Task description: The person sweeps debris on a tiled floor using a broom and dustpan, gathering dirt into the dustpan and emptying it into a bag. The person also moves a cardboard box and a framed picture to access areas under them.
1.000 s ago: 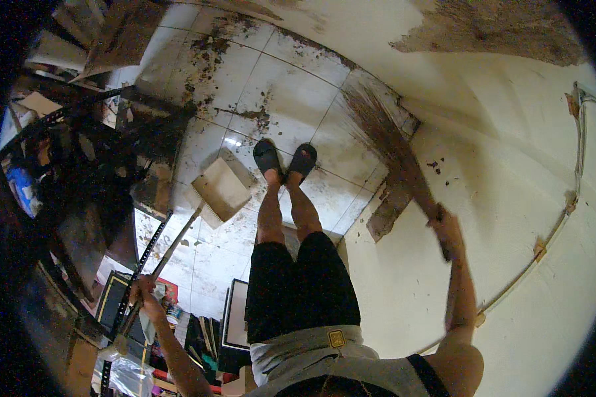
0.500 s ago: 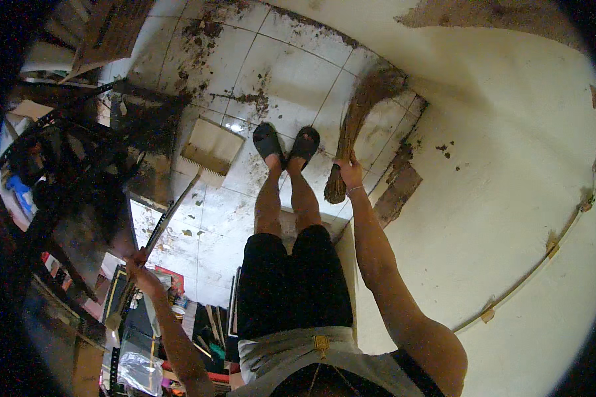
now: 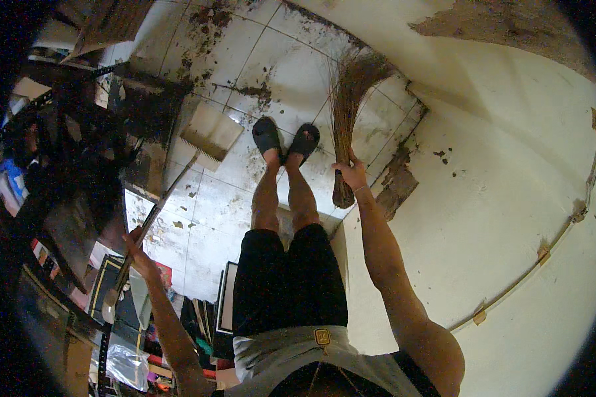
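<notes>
My right hand (image 3: 353, 174) grips the bound lower end of a brown stick broom (image 3: 346, 116). Its thin bristles fan out and bend to the right over the tiles, toward the corner by the wall. On the other side, my left hand (image 3: 140, 257) is closed around the long handle of a beige dustpan (image 3: 212, 132). The pan rests on the floor to the left of my feet, with its toothed edge toward the handle. The handle slants down past my hand to a pale end among the stored items.
Dark dirt (image 3: 258, 94) and flakes lie scattered on white floor tiles (image 3: 208, 218). A black metal rack (image 3: 66, 159) crowds the left side. Below it are boxes, frames and a clear plastic bag (image 3: 127, 365). A cream wall (image 3: 490, 225) with peeling patches and a thin conduit (image 3: 510, 298) bounds the right.
The broom's bristles have swung left and spread wider, and its bound end has shifted slightly right. The dustpan stays almost in place while my left hand has moved slightly upward.
</notes>
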Demonstrator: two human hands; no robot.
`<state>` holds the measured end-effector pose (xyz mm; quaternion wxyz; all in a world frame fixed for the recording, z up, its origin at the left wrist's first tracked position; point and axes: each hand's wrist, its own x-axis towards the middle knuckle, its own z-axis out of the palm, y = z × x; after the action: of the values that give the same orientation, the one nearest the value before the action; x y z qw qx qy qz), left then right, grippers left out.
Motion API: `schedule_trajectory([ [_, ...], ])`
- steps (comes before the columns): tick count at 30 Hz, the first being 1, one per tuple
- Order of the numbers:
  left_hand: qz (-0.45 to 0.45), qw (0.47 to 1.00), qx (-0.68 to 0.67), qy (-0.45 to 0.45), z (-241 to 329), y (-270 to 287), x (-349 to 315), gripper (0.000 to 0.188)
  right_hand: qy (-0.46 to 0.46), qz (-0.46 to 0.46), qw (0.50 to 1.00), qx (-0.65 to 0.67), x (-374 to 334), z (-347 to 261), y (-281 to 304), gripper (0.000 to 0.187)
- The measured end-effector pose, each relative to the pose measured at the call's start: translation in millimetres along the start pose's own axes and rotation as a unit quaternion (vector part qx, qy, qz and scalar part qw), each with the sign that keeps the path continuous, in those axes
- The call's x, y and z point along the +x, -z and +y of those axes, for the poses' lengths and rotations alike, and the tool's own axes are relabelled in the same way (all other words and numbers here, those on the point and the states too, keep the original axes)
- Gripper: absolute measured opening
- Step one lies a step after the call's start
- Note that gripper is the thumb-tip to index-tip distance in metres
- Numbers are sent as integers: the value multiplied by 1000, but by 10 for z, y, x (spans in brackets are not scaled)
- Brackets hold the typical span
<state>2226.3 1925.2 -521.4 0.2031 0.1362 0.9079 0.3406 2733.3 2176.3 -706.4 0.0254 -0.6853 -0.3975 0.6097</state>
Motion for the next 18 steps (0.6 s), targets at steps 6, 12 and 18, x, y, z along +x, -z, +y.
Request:
schedule_trajectory([
  [6,-18,999,-22,38,-18,74,14,48,-36,103,994,28,-1006,255,374,73],
  [12,-22,999,-23,18,-1,87,-19,42,-38,41,994,-98,-228,3,496,73],
  [18,-33,998,-59,10,-85,114,-18,39,-18,118,991,-59,-821,162,562,69],
])
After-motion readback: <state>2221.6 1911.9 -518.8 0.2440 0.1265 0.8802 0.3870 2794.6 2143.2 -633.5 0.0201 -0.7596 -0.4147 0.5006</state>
